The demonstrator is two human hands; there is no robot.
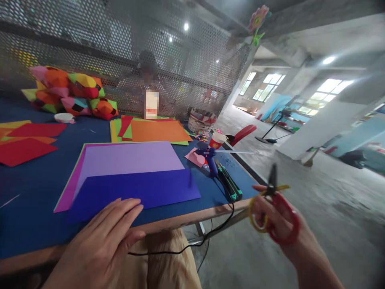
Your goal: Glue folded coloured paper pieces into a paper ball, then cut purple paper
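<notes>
My left hand (104, 235) lies spread, its fingertips on the near edge of a dark blue sheet (156, 188). Beneath that sheet are a lilac sheet (135, 156) and a magenta one (70, 188). Off the table's right edge, my right hand (275, 220) holds scissors (272, 186) with red and yellow handles, blades pointing up. Between the hands, a blue glue gun (212, 162) with a clear stick rests on the table near a black and green cutter (230, 182).
On the blue table (27, 228) are red sheets (39, 129) at left, an orange sheet (159, 131) behind, folded paper shapes (80, 106), a white bowl (64, 117), a paper cup (217, 140) and a bucket (200, 119). A black cable (180, 252) hangs at the front edge.
</notes>
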